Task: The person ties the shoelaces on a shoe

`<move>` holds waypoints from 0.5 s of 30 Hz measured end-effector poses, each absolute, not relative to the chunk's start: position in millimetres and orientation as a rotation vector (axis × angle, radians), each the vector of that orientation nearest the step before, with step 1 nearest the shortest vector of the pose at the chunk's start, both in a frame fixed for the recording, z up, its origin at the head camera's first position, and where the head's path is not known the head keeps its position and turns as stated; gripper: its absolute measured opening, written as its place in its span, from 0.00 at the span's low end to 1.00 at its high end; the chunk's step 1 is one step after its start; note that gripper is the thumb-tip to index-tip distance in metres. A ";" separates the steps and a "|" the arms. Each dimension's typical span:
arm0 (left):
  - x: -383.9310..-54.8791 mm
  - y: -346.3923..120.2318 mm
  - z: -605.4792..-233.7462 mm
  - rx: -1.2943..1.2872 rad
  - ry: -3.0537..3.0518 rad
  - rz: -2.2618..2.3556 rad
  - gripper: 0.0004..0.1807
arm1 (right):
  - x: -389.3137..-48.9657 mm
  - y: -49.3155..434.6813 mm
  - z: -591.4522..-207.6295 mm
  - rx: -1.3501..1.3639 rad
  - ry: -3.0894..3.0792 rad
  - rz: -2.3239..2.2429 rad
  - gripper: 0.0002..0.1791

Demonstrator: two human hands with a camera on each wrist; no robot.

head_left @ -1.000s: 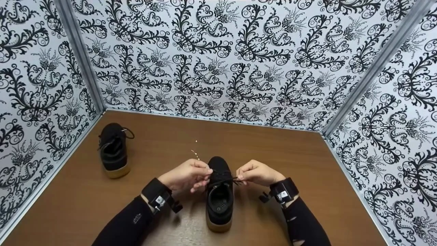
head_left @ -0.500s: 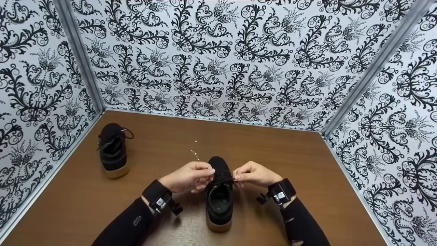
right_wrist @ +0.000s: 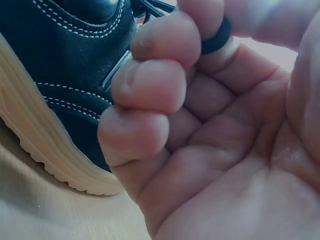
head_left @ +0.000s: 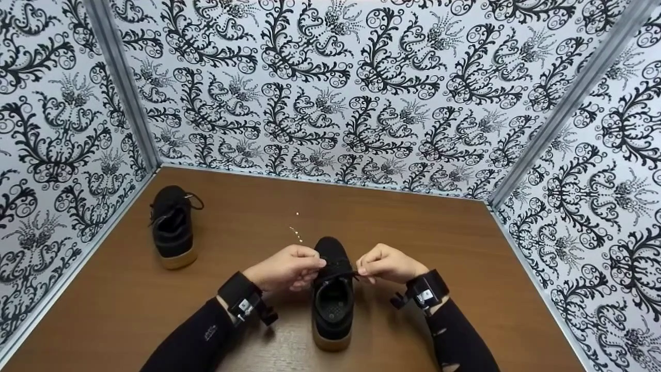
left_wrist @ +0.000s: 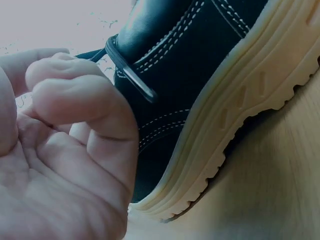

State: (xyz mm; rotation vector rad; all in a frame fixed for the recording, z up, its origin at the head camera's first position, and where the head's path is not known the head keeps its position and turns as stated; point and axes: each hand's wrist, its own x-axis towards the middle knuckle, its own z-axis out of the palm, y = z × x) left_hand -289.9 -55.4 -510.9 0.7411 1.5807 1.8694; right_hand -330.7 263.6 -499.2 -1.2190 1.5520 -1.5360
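A black shoe (head_left: pixel 331 330) with a tan sole stands in front of me in the head view, toe pointing away. My left hand (head_left: pixel 286 268) is at the left of its laces, thumb and forefinger pinching a shoelace (left_wrist: pixel 103 53). The left wrist view shows a lace tip (left_wrist: pixel 145 91) hanging against the shoe's side. At the right of the shoe, my right hand (head_left: pixel 390 264) pinches black lace too; a loop of shoelace (right_wrist: pixel 218 39) shows between its curled fingers. The pinching fingertips are partly hidden in both wrist views.
A second black shoe (head_left: pixel 174 245) stands at the left of the brown table (head_left: pixel 439 227), a lace loop sticking out on its right. Patterned panels (head_left: pixel 320 93) in metal frames border the table at the back and sides. Small bright specks (head_left: pixel 296 233) show beyond the left hand.
My left hand has shifted slightly right, over the shoe's edge. The right hand moved a little toward the shoe, then slightly back. Both shoes stay in place.
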 end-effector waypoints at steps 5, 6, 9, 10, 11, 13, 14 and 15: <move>-291.1 -56.8 -512.5 0.741 1.588 1.872 0.26 | -330.5 263.0 -497.7 -1.236 1.552 -1.544 0.21; -291.6 -57.2 -513.0 0.737 1.589 1.873 0.26 | -330.3 263.0 -497.3 -1.231 1.553 -1.549 0.21; -293.0 -58.4 -514.0 0.726 1.589 1.868 0.26 | -329.8 263.7 -496.9 -1.208 1.562 -1.559 0.21; -293.6 -58.6 -514.3 0.723 1.588 1.865 0.26 | -329.6 264.1 -496.7 -1.200 1.563 -1.563 0.21; -294.1 -58.8 -514.8 0.721 1.590 1.862 0.26 | -329.4 264.4 -496.6 -1.196 1.564 -1.566 0.21; -295.0 -59.0 -515.6 0.718 1.595 1.858 0.26 | -329.5 265.1 -496.8 -1.195 1.564 -1.566 0.21; -295.2 -59.0 -516.0 0.714 1.595 1.857 0.26 | -329.7 265.4 -496.9 -1.198 1.563 -1.566 0.21; -295.6 -59.0 -516.3 0.712 1.594 1.858 0.26 | -330.0 265.6 -497.1 -1.202 1.559 -1.568 0.21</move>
